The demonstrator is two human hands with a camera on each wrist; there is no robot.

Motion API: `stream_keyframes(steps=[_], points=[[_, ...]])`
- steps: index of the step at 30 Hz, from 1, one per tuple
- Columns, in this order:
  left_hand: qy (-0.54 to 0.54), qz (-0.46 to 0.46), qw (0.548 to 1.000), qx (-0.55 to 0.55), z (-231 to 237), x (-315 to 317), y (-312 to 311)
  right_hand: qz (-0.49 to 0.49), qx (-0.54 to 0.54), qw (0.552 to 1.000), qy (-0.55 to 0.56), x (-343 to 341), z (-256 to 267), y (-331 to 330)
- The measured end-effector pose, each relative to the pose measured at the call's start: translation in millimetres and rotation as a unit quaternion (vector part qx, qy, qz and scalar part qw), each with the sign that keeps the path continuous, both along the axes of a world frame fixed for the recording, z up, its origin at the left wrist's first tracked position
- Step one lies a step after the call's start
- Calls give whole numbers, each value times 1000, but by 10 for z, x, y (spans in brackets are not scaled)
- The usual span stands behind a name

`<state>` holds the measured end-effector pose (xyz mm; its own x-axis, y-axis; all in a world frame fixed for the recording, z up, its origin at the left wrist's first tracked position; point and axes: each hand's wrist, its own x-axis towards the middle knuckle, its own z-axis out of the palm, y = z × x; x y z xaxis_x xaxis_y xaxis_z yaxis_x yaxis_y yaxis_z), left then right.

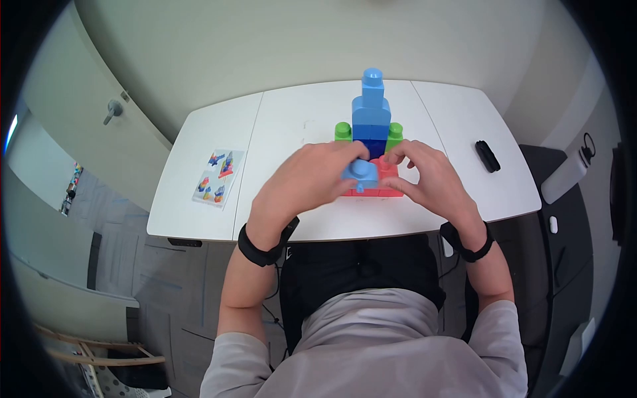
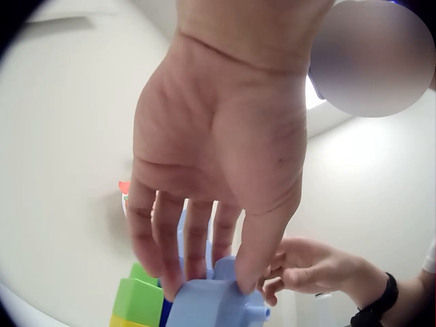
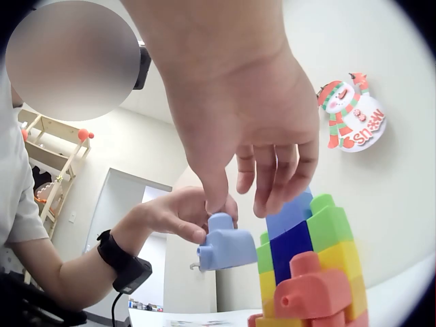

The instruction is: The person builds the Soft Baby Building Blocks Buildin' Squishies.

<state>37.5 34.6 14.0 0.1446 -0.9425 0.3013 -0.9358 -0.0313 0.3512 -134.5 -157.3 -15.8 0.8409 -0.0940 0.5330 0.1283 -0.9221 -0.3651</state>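
Observation:
My left hand (image 1: pixel 298 176) pinches a light blue toy building block (image 1: pixel 361 174) between thumb and fingers. That block has a round stud on top and a small peg on its side, plain in the right wrist view (image 3: pixel 228 246). Just right of it hovers my right hand (image 1: pixel 431 176), fingers loosely bent and nothing held, thumb tip close to the block. Behind both hands stands a block tower with a light blue column (image 1: pixel 371 113), dark blue middle (image 3: pixel 291 251), green blocks (image 3: pixel 330 223) and yellow ones at its sides. A red block (image 3: pixel 317 289) with a round hole sits at its front.
A sheet with pictures of block models (image 1: pixel 219 179) lies on the white table (image 1: pixel 292 119) at the left. A black case (image 1: pixel 488 156) lies on the right side. Beyond the table's right edge is a white bottle (image 1: pixel 564 178). A wall rises behind the table.

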Motion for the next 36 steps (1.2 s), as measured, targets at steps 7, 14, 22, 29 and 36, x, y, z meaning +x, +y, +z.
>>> stream_keyframes(steps=[7, 14, 22, 29, 36], points=[[-47, 77, 994, 56, -158, 169, -100, -41, -82, 995, 49, 51, -181, -36], [-102, 127, 982, 92, -207, 181, -166, -73, -126, 987, 60, 131, -353, -48], [-77, 96, 991, 47, -294, 139, -260, -86, -139, 986, 17, 191, -418, -133], [-110, 60, 991, -45, -559, 243, -394, -86, -90, 991, 44, 149, -374, -202], [-139, 73, 984, -86, -747, 206, -569, -126, -89, 983, 102, 95, -299, -276]])
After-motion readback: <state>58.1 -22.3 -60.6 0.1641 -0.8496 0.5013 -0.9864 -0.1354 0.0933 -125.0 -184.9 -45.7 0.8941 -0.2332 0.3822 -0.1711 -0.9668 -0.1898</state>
